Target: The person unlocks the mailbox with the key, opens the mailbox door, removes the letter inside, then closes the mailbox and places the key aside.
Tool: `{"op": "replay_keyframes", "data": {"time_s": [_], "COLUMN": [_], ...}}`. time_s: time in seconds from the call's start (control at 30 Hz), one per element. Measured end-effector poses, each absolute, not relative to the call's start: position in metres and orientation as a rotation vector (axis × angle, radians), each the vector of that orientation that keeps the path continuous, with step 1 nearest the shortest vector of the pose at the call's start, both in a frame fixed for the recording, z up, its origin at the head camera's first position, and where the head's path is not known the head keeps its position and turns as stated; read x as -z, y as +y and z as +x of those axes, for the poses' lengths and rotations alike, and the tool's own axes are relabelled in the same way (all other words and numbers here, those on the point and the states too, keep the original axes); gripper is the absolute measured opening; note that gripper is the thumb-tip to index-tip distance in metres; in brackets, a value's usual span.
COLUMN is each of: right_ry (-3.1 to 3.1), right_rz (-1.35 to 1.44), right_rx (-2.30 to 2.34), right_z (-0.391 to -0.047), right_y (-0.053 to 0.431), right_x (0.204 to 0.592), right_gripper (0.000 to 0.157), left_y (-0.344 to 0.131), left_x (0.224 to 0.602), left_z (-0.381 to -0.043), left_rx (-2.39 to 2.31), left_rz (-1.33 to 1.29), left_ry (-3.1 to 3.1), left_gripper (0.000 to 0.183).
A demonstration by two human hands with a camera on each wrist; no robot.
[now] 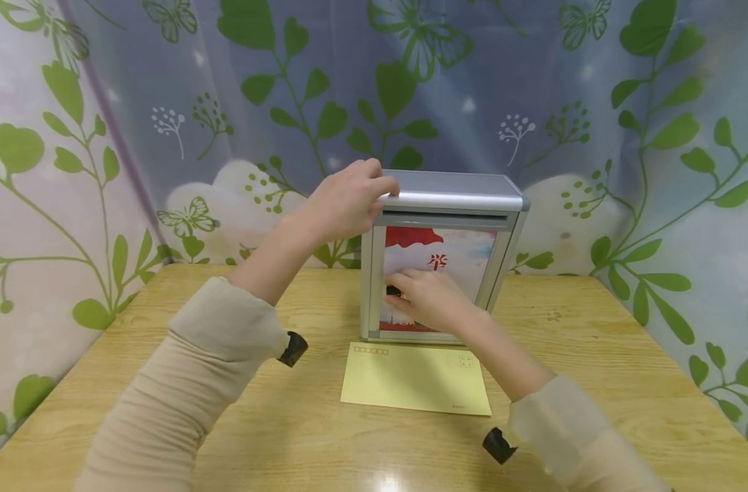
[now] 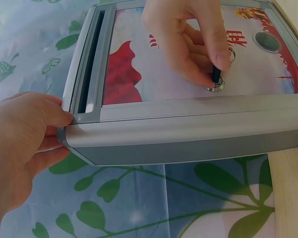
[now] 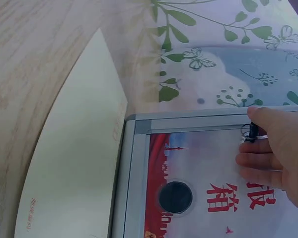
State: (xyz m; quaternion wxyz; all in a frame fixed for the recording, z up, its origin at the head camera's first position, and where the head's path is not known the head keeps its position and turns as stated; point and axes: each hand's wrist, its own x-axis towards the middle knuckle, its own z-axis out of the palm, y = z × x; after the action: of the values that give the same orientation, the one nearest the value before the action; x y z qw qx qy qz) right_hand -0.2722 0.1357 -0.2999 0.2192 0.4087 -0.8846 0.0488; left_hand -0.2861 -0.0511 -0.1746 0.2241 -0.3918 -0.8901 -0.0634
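A grey metal-framed suggestion box [image 1: 453, 186] stands upright on the table, with a slot [image 1: 450, 219] near its top and a printed red and white front panel. My left hand [image 1: 348, 199] grips its top left corner, thumb at the front edge in the left wrist view. Between thumb and fingers, my right hand [image 1: 434, 299] pinches a black-headed key [image 2: 216, 75] at the round lock [image 2: 215, 88] on the front's left side. A small ring [image 3: 245, 130] hangs by the key in the right wrist view. Whether the lock is turned cannot be seen.
A yellow envelope [image 1: 415, 383] lies flat on the wooden table [image 1: 275, 424] just before the box. Behind stands a leaf-and-butterfly patterned curtain [image 1: 183, 137]. A dark round window [image 3: 175, 197] sits low on the panel. Black bands [image 1: 294, 348] hang at the sleeves.
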Motion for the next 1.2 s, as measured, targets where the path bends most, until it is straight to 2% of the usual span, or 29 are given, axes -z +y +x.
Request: {"op": "replay_keyframes", "data": {"time_s": [0.33, 0.57, 1.2], "right_ry": [-2.398, -2.376, -2.439], "right_rz": [1.171, 1.224, 1.307], "right_rx": [-0.145, -0.047, -0.149], "right_z": [-0.275, -0.279, -0.280], "right_y": [0.133, 0.137, 0.143], "right_x": [0.298, 0.294, 0.290], "right_gripper": [0.014, 0.016, 0.012], "left_y": [-0.051, -0.050, -0.051], "left_x": [0.176, 0.176, 0.175], "left_z": [-0.285, -0.284, -0.284], "left_rx": [0.171, 0.161, 0.147], "left_rz": [-1.082, -1.070, -1.059], "left_ry": [-2.460, -2.466, -2.473], "left_gripper": [0.025, 0.025, 0.026]}}
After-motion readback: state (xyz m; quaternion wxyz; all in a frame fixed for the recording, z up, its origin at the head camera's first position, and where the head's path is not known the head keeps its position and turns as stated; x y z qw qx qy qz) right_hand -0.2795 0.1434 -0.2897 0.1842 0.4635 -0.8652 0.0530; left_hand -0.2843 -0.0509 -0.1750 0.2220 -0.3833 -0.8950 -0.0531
